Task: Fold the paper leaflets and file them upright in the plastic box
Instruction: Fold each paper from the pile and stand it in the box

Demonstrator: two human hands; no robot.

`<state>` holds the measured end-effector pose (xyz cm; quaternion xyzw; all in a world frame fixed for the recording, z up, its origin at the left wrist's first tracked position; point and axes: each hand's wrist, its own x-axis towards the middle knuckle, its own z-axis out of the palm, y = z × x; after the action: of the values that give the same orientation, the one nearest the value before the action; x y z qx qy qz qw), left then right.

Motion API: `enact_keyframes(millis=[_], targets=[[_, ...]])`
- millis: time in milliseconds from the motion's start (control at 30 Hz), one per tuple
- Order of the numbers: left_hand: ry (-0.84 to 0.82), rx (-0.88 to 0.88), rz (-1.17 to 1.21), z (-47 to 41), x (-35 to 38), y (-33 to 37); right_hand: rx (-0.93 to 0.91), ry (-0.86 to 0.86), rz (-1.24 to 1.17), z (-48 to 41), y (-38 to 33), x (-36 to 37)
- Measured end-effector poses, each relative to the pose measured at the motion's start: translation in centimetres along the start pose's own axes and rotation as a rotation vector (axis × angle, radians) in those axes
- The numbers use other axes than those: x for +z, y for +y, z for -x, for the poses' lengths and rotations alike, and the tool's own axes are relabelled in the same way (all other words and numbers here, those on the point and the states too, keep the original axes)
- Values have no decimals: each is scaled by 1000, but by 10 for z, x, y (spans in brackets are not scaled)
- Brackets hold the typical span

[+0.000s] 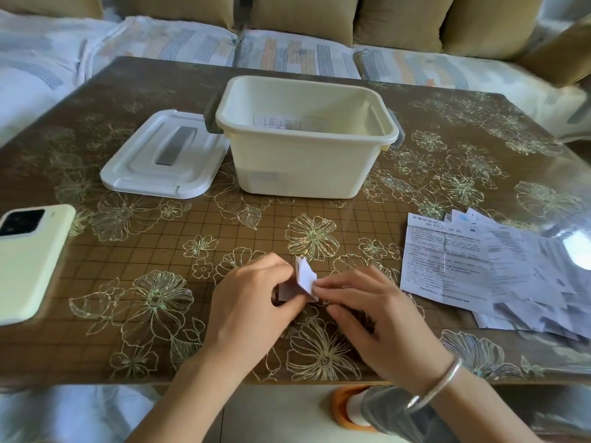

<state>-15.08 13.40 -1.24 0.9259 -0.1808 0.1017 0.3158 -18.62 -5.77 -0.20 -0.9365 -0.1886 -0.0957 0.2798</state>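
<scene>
Head view, looking down over the flower-patterned table [192, 238]. At near centre, left hand [252, 302] and right hand [371, 314] close together, backs up, forearms coming in over the near edge. Between them a small leaflet [306, 278], white, partly doubled over, with one crumpled flap sticking up. Gripped on its left side by the left hand, fingers curled in over the darker printed part, thumb hidden. Pinched on its right side by the right hand, fingertips [332, 284] pressed together on the paper edge, the other fingers loosely bent toward the tabletop. Silver bangle [438, 385] on the right wrist.

Farther back at centre, the cream plastic box [303, 167], open. Inside, filed leaflets [281, 123] low by the far wall; upright or leaning, cannot tell. Just left of the box, a white lid [160, 155] lying flat, grey handle up. Right of the hands and apart from them, a loose fanned pile of unfolded leaflets [463, 263]. At the near left, a phone [28, 260] in a pale green case, camera side up. Beyond the far edge, a sofa [297, 55] with patterned seat covers.
</scene>
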Motion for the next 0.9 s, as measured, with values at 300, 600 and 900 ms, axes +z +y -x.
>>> enact_keyframes(millis=[300, 600, 900], targets=[[-233, -159, 354, -13, -35, -15, -147, -91, 261, 2, -3, 3], [-386, -156, -20, -38, -29, 0, -97, -164, 207, -25, -4, -4], [-533, -145, -154, -55, -32, 10, 91, -309, 196, -60, -15, -9]])
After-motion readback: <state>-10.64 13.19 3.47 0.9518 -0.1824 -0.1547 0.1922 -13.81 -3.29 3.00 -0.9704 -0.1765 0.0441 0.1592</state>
